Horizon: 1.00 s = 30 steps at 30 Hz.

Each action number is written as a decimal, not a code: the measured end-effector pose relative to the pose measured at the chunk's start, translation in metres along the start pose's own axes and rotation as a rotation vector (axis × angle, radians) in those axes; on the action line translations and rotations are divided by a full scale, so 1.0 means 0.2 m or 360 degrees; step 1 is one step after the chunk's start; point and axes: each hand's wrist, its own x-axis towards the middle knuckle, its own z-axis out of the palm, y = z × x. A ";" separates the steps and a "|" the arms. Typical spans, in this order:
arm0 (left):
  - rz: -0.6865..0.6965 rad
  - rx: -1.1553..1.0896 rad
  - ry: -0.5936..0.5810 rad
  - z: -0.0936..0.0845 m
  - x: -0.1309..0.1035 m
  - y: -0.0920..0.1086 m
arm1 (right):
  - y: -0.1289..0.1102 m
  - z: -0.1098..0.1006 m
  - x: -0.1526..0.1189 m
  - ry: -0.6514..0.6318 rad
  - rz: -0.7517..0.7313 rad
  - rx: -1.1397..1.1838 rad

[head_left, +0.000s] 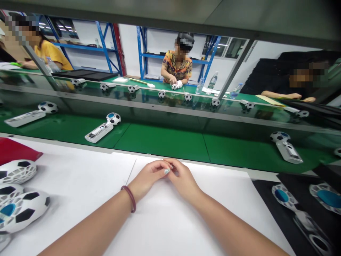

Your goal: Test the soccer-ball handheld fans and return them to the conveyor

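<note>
My left hand (151, 173), with a dark red bangle (129, 198) on its wrist, rests at the white work surface (160, 224) near its far edge. Its fingers are curled and meet those of my right hand (183, 176), which is also closed. The fingertips of both touch each other, and no object shows between them. A shiny nail shows on the left thumb. Beyond the hands, a white football-headed device with a flat handle (99, 132) lies on the green conveyor belt (165, 140). Another such device (289, 151) lies on the belt to the right.
Several football-patterned shells (29, 209) are piled at the left by a red sheet (16, 149). Black trays (269, 206) with device parts lie at the right. Behind a glass-like shelf (149, 99) bearing more devices, a co-worker in a patterned shirt (177, 64) handles one.
</note>
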 end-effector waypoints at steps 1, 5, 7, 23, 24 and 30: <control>-0.0003 0.0009 -0.0007 0.00 0.00 0.00 | 0.00 0.00 0.00 0.0000 0.0000 0.0001; 0.0005 0.0042 -0.0014 0.01 -0.01 0.02 | 0.00 0.00 0.00 -0.0001 -0.0008 0.0012; 0.0022 0.0050 -0.0021 0.02 -0.01 0.02 | 0.00 -0.01 0.00 -0.0008 -0.0011 0.0020; -0.0026 0.0012 0.0004 0.00 -0.01 0.02 | -0.02 0.01 -0.01 -0.0039 -0.0018 0.0077; -0.0022 0.0011 0.0001 0.00 -0.01 0.02 | -0.02 0.01 -0.01 -0.0042 -0.0021 0.0079; 0.0041 0.0108 0.0017 -0.01 -0.02 0.01 | -0.01 0.01 -0.01 -0.0040 0.0011 0.0054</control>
